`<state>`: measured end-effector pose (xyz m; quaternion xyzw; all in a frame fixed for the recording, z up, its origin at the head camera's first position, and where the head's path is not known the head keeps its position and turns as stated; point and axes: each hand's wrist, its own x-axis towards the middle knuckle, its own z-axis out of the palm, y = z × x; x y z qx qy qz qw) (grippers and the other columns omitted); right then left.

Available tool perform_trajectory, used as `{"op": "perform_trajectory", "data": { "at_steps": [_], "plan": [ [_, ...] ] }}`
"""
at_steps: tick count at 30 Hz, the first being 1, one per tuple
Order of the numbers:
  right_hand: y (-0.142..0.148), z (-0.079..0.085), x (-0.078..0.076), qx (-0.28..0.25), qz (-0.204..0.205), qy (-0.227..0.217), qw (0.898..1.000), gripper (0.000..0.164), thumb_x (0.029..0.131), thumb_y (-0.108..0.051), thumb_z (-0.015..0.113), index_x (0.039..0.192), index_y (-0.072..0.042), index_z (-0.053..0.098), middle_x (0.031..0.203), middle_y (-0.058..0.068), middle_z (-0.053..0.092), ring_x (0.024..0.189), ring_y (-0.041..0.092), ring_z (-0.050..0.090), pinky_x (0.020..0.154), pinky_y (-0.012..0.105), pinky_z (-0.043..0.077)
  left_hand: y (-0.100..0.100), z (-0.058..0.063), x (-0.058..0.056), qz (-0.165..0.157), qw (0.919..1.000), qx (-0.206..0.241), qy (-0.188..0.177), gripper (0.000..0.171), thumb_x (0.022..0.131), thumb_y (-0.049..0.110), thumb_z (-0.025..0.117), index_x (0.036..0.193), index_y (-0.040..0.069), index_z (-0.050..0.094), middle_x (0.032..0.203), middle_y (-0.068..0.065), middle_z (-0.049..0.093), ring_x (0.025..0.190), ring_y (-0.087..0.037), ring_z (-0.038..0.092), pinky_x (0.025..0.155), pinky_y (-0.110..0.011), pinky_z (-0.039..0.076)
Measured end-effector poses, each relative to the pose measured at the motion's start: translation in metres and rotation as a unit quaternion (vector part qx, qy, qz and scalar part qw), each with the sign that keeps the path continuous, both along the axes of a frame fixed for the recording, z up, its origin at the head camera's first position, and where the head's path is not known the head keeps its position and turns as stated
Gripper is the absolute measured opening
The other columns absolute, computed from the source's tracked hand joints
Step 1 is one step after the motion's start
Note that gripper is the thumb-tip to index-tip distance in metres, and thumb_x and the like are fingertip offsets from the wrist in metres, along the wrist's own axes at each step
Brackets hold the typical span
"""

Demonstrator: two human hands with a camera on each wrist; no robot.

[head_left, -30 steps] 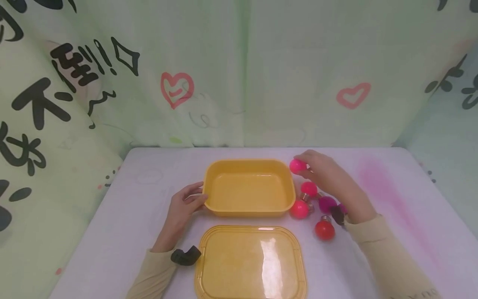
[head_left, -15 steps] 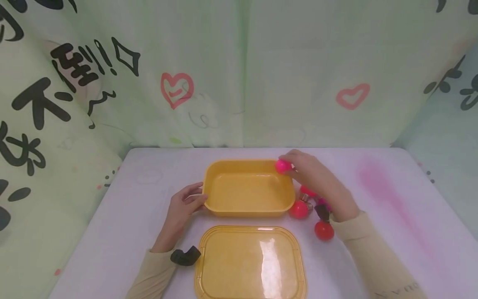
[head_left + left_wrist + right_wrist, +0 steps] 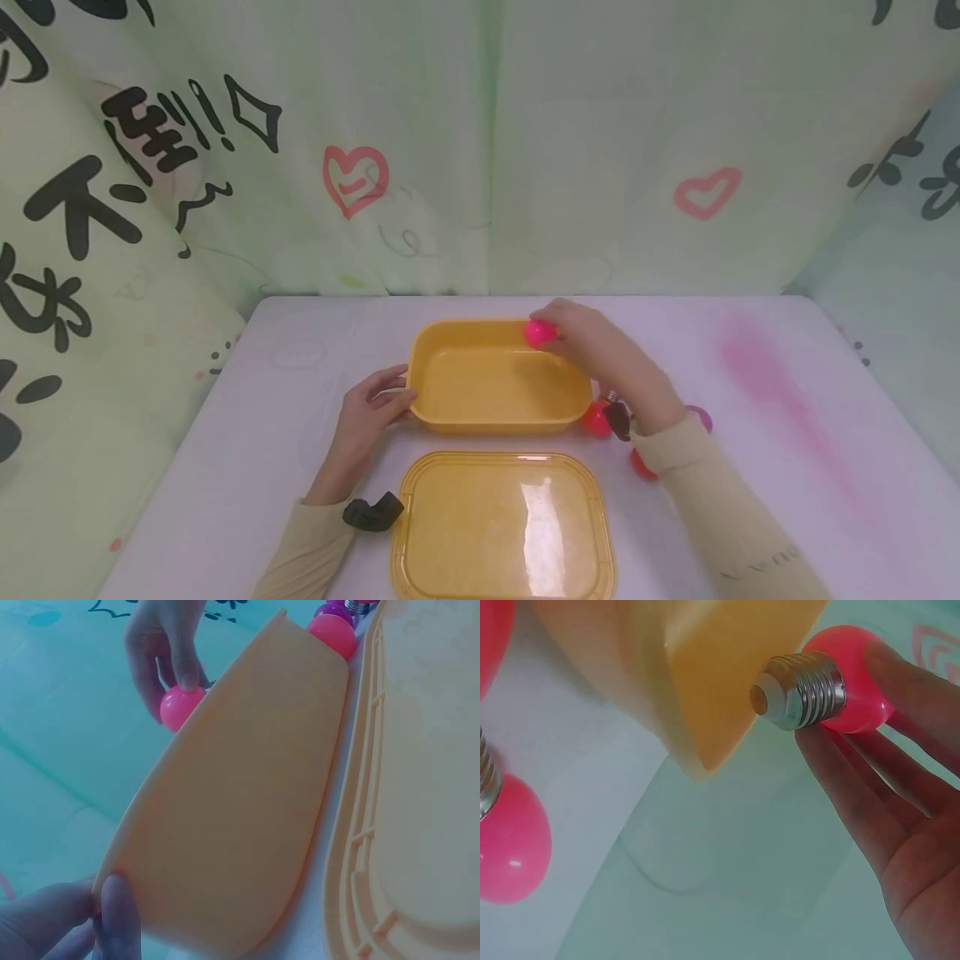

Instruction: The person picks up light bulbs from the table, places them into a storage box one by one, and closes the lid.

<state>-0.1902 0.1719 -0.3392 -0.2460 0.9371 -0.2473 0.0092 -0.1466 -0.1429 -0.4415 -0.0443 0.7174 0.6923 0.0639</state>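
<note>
A pink light bulb (image 3: 540,333) is pinched by its round globe in my right hand (image 3: 596,343), over the back right part of the yellow plastic box (image 3: 495,427). The right wrist view shows the bulb's silver screw base (image 3: 814,690) pointing away from the palm. At the box's left end, my left hand (image 3: 372,412) grips the rim between thumb and fingers. In the left wrist view the held bulb (image 3: 180,709) appears just beyond the rim. The box's inside holds nothing where the head view shows it.
A yellow lid (image 3: 465,533) lies flat in front of the box. Right of the box are several bulbs, among them a pink one (image 3: 596,421), a red one (image 3: 642,467) and a purple one (image 3: 701,417), partly hidden by my right forearm. A patterned curtain (image 3: 585,125) hangs behind the table.
My right hand has carried the pink bulb leftward from beside the box's back right corner to over the box. The left hand has stayed on the rim.
</note>
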Motion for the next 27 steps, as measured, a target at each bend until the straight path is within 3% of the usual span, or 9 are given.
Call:
{"op": "perform_trajectory", "data": {
  "at_steps": [8, 19, 27],
  "plan": [
    [-0.013, -0.006, -0.007, 0.006, 0.03, 0.028, 0.999, 0.031, 0.087, -0.006, 0.075, 0.116, 0.0, 0.068, 0.11, 0.012, 0.069, 0.104, 0.029, 0.062, 0.098, 0.045, 0.052, 0.001, 0.0, -0.001, 0.002, 1.0, 0.0, 0.001, 0.048, 0.092, 0.01, 0.071, 0.137, 0.005, 0.055, 0.126, -0.019, 0.056, 0.103, -0.021, 0.066, 0.079, -0.024, 0.059],
    [-0.032, -0.008, -0.014, 0.003, 0.077, 0.059, 0.995, 0.021, 0.089, -0.009, 0.072, 0.108, 0.0, 0.07, 0.102, 0.012, 0.069, 0.098, 0.028, 0.062, 0.095, 0.042, 0.052, 0.001, 0.0, 0.0, 0.002, 1.0, -0.001, -0.001, 0.047, 0.093, 0.009, 0.07, 0.137, 0.005, 0.055, 0.127, -0.02, 0.055, 0.104, -0.024, 0.065, 0.079, -0.025, 0.06],
    [-0.046, -0.007, -0.018, 0.023, 0.076, 0.033, 0.996, 0.025, 0.091, -0.009, 0.071, 0.115, -0.002, 0.068, 0.108, 0.011, 0.069, 0.103, 0.027, 0.062, 0.1, 0.041, 0.051, 0.001, -0.001, 0.0, 0.001, 1.0, -0.003, 0.002, 0.049, 0.092, 0.013, 0.072, 0.137, 0.006, 0.056, 0.125, -0.018, 0.056, 0.096, -0.012, 0.066, 0.079, -0.024, 0.06]
  ]
}}
